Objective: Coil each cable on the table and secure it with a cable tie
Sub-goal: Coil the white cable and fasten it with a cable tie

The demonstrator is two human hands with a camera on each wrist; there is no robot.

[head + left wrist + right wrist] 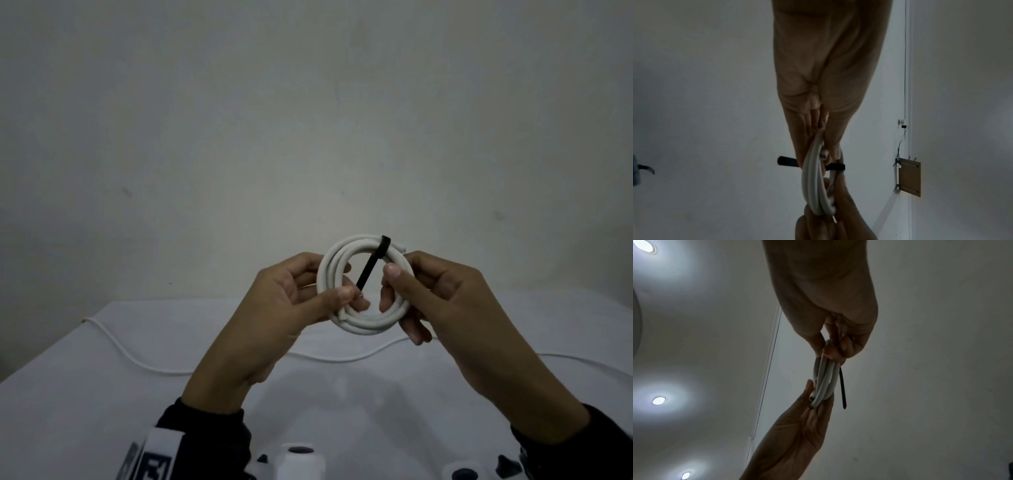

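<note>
Both hands hold a white coil [363, 284] up in the air above the table [85, 394], facing the person. The left hand [291, 301] grips the coil's left side, thumb across the front near the lower left and fingers curled behind it. The right hand [442, 294] pinches the coil's right side, thumb in front and fingers wrapped behind and under the loops. A black tie [371, 263] is looped over the top of the coil, and its free tail slants down across the coil's opening toward the left thumb; whether the thumb actually pins the tail's end I cannot tell. From the left wrist the coil [813, 183] is seen edge on, with the tie [836, 167] crossing it. From the right wrist the tie's tail [842, 389] stands clear of the coil [825, 382].

Below the coil, a second white cable [239, 356] lies loose across the table, uncoiled, running from its far left edge and past under both wrists. Dark sleeves [205, 425] cover both forearms.
</note>
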